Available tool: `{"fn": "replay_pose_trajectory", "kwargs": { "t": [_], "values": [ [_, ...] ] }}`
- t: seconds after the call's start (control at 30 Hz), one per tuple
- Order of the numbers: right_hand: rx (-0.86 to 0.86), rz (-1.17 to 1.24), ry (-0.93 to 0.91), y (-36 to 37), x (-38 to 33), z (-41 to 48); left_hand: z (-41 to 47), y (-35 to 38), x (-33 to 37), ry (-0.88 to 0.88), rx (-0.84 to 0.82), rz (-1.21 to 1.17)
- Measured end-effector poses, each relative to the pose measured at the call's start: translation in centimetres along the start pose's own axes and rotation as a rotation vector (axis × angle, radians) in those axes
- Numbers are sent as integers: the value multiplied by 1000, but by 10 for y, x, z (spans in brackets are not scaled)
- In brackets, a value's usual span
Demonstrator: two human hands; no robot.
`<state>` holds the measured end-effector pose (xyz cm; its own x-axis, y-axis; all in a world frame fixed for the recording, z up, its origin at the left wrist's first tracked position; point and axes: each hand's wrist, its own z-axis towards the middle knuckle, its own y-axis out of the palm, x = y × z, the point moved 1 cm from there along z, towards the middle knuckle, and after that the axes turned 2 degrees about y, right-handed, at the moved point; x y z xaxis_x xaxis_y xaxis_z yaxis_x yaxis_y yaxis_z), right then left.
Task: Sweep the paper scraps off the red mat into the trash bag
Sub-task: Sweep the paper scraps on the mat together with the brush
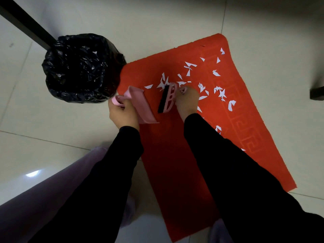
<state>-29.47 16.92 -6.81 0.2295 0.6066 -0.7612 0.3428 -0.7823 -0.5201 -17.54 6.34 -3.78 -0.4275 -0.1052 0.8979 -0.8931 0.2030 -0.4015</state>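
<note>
A red mat [184, 155] lies on the tiled floor, with several white paper scraps [219, 92] strewn over its far half. My left hand [122, 114] grips the handle of a pink dustpan [142, 106] resting on the mat's left edge. My right hand [187, 100] holds a pink hand brush [167, 98] with black bristles, set on the mat just right of the dustpan's mouth. A bin lined with a black trash bag [82, 67] stands open just left of the mat's far corner.
A black pole or table leg [26, 23] slants in at the top left behind the bin. A dark object [317, 92] sits at the right edge. My knee in pale trousers [52, 186] fills the lower left.
</note>
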Motion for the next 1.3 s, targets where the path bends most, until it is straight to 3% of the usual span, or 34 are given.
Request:
{"fn": "replay_pose_trajectory", "kwargs": {
  "t": [0.13, 0.33, 0.47, 0.6, 0.7, 0.93, 1.13, 1.3],
  "values": [
    [99, -23, -37, -4, -5, 1, 2, 3, -1, 2, 9, -23],
    [-162, -3, -173, 30, -34, -7, 13, 3, 1, 10, 29, -46],
    [-221, -17, -166, 41, -33, 0, 19, 1, 4, 23, 30, -47],
    [-87, -18, -66, 33, -19, 13, 22, 4, 3, 26, 24, -37],
    [29, -63, -96, 22, -18, 8, 21, 7, 1, 36, 8, -19],
    [-51, 7, -147, 37, -27, 1, 19, 8, 2, 27, 2, -8],
    [149, -40, -109, 5, -7, 15, 18, 15, 3, 2, -23, -32],
    [104, 45, -143, 12, -31, 13, 14, 22, 8, 15, -58, -46]
  ]
}}
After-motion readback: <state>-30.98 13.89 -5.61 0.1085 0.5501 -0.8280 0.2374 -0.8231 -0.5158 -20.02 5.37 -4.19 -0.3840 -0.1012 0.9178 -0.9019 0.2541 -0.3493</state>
